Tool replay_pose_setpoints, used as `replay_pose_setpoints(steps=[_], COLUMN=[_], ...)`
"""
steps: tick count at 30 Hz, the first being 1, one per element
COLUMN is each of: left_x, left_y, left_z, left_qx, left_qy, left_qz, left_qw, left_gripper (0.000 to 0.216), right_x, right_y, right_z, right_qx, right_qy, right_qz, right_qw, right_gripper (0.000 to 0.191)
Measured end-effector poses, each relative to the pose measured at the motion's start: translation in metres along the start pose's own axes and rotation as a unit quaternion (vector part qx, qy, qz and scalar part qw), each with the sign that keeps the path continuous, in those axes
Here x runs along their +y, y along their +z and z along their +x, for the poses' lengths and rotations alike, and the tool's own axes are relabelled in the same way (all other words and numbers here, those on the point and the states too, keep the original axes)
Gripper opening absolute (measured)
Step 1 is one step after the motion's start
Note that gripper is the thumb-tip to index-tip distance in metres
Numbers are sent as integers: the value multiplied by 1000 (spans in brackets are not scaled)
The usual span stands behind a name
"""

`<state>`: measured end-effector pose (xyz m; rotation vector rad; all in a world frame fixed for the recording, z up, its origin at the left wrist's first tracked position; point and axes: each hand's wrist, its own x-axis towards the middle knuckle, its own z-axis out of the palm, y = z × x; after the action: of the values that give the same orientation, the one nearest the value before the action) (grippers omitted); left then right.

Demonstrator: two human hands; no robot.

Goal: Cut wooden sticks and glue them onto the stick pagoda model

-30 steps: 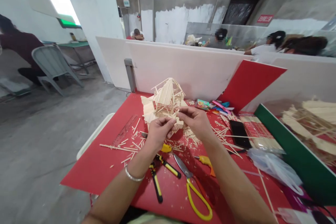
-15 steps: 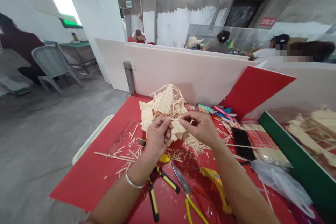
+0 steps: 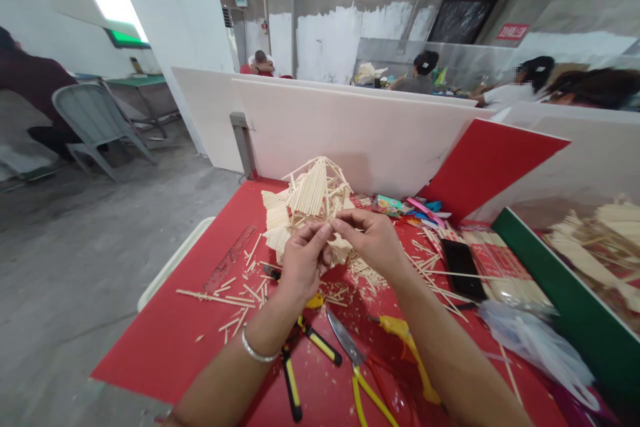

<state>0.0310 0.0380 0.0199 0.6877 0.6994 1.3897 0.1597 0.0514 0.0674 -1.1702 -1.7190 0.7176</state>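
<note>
My left hand (image 3: 305, 259) and my right hand (image 3: 373, 240) meet fingertip to fingertip above the table, just in front of a model built of thin wooden sticks (image 3: 310, 192). Both are closed in a pinch on a short wooden stick (image 3: 331, 221), which the fingers almost wholly hide. The model has a peaked frame with slatted panels, and my hands cover its lower front. Below my hands lie black-and-yellow pliers (image 3: 320, 341), scissors with yellow and red handles (image 3: 345, 340) and a yellow glue gun (image 3: 407, 340).
Loose stick pieces (image 3: 240, 300) and a clear ruler (image 3: 230, 259) lie on the red table (image 3: 165, 340). To the right are a black phone (image 3: 463, 269), bundled sticks (image 3: 500, 260), a plastic bag (image 3: 537, 340) and a green divider (image 3: 565, 280). A white panel (image 3: 350, 127) stands behind; people sit beyond it.
My hands have come closer together, and the stick that showed between them is now mostly covered by my fingers. The view has shifted slightly.
</note>
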Motion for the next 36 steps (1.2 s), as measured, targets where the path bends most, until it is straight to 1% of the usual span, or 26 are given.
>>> replay_pose_setpoints(steps=[2,4,6,10,14,18,20,25,30,36], left_x=[1,2,2,2,-1,-4,-5,-3,-1,1], left_y=[-1,-1,-2,-4,-6,-8,-8,-8,-5,-4], left_z=[1,1,3,8,16,21,22,24,26,25], left_qx=[-7,-2,7,2,10,21,23,31,44,47], left_qy=[3,8,7,-22,-34,-25,-25,-21,-31,-24], left_qz=[5,10,15,-10,-31,-43,-48,-44,-39,-37], left_qw=[1000,1000,1000,1000,999,999,998,998,998,998], left_gripper=[29,32,34,31,31,29,29,30,33,32], right_x=[0,0,1,3,6,11,14,18,20,21], right_y=[2,3,4,4,7,12,13,14,14,14], right_z=[3,5,7,11,15,18,18,21,24,25], right_qx=[4,12,7,-4,32,73,71,61,63,64], right_qy=[11,17,29,41,9,-40,-60,-86,-98,-101], right_qz=[8,12,26,33,-25,-54,-60,-94,-111,-123], right_qw=[1000,1000,999,999,999,995,994,990,987,985], right_gripper=[17,17,17,18,20,33,36,38,36,38])
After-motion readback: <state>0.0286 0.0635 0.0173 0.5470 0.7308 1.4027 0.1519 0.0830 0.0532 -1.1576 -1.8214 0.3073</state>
